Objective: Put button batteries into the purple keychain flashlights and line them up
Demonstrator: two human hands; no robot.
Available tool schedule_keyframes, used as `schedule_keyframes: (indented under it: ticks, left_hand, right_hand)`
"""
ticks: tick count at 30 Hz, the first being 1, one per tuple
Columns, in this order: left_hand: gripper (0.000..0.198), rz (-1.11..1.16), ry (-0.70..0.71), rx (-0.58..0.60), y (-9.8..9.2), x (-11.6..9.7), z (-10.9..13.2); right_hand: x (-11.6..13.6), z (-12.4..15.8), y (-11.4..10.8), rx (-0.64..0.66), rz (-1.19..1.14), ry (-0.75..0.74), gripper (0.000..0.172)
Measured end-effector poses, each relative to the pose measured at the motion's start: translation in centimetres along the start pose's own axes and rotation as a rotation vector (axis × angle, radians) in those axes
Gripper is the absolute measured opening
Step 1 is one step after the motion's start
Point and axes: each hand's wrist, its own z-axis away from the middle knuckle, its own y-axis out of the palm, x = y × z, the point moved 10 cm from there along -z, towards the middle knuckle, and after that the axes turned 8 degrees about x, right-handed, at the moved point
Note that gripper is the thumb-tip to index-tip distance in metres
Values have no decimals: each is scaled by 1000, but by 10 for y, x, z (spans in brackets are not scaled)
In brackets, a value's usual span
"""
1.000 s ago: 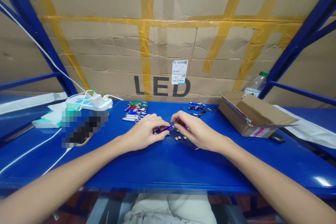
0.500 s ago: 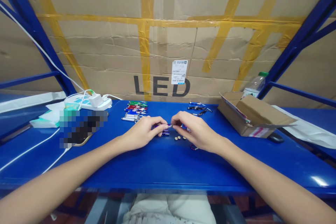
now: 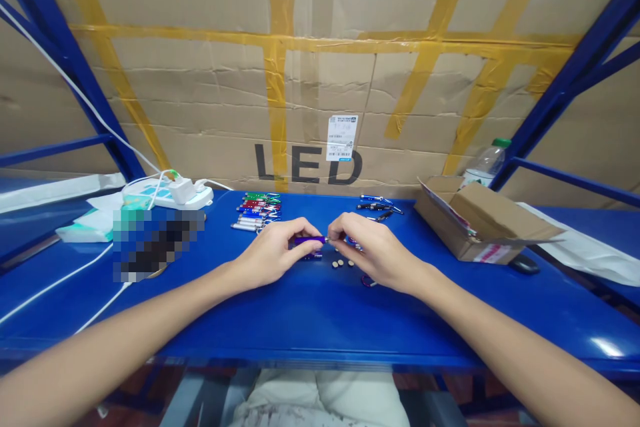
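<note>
Between my two hands is a small purple metal tube, which looks like a mini flashlight point(image 3: 310, 240), lying level just above the table. My left hand point(image 3: 270, 252) pinches its body between thumb and fingers. At its silvery right end, the fingertips of my right hand point(image 3: 375, 247) are closed together. More purple tubes point(image 3: 315, 255) lie below and behind the hands, partly hidden. Several button cells point(image 3: 341, 263) rest on the table between the hands. Beside my right palm is a dark reddish carabiner clip point(image 3: 369, 281), partly covered.
Green, red, blue and silver mini flashlights point(image 3: 257, 208) with clips lie in a row behind my left hand. Blue and black ones point(image 3: 377, 205) are at the back. An open cardboard box point(image 3: 480, 220) stands right, a power strip point(image 3: 165, 193) left. A large carton point(image 3: 225, 100) walls the back.
The left thumb and fingers have shifted on the purple mini flashlight, so more of its body shows now. My right hand stays at its end, almost unmoved.
</note>
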Motion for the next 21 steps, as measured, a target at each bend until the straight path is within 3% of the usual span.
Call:
schedule_keyframes:
  ticks: [6, 11, 15, 18, 21]
  left_hand:
    - [24, -500, 315, -33, -2, -31, 10]
    - [30, -709, 416, -22, 3, -44, 14]
    - [26, -652, 412, -25, 2, -44, 13]
    - [20, -502, 369, -56, -3, -36, 11]
    - [17, -360, 241, -94, -8, -22, 7]
  right_hand:
    - [-26, -4, 7, -43, -444, 205, 19]
    - [-48, -3, 36, 22, -975, 392, 41]
    - [-55, 1, 51, 53, -1167, 494, 47]
    - [-54, -1, 46, 21, -1106, 452, 43]
    - [-50, -5, 35, -30, -952, 362, 36]
